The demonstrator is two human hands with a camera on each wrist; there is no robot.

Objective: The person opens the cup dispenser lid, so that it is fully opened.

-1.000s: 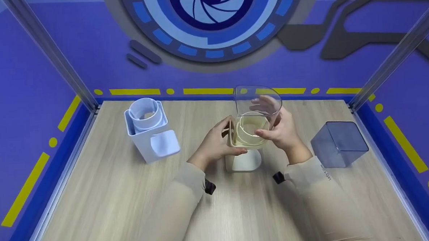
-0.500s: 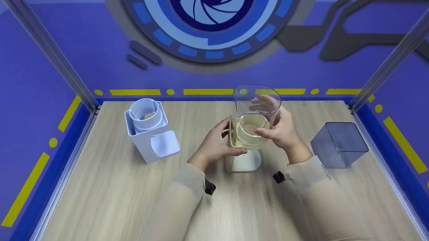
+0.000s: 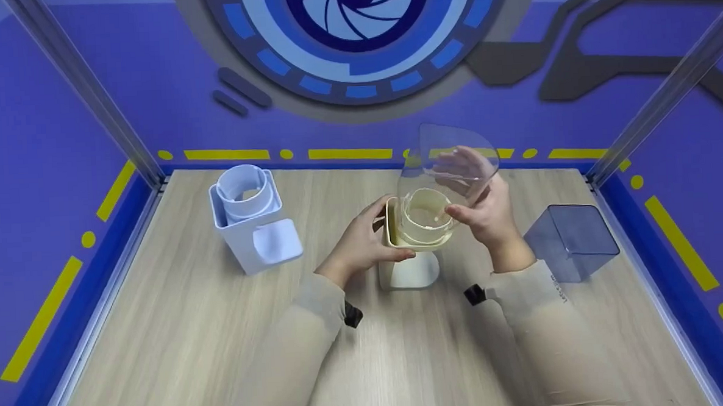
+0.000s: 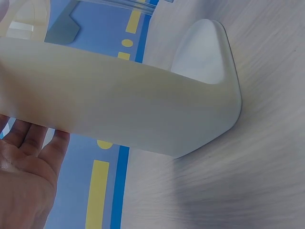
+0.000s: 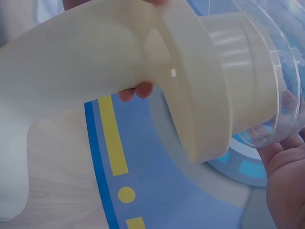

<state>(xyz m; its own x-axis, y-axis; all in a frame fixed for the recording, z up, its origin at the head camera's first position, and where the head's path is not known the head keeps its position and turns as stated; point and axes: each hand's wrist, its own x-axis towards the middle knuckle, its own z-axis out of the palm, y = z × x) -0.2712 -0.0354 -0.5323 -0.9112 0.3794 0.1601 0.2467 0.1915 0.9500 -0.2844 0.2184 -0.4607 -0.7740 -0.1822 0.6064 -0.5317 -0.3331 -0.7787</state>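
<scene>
In the middle of the table stands a cream pet-feeder-like base (image 3: 416,271) with a flat foot and a round collar (image 3: 427,232) at its top. My left hand (image 3: 363,242) grips the base near its upper rim, thumb in front and fingers behind; in the left wrist view its fingers lie under the pale body (image 4: 105,100). A clear plastic container (image 3: 432,136) tilts above the collar, held by my right hand (image 3: 487,213), thumb in front and fingers seen through the wall. In the right wrist view, the container's rim (image 5: 274,136) is around or just beyond the collar's end; I cannot tell whether they touch.
A similar pale blue base (image 3: 241,248) with a round collar stands at the left. A smoky grey clear container (image 3: 571,242) is near the right edge of the table (image 3: 178,333). Blue panels (image 3: 309,132) and metal posts enclose the back and sides.
My right hand has moved up and to the right with the clear container, which now tilts away from the cream collar. The left hand and the base have stayed in place.
</scene>
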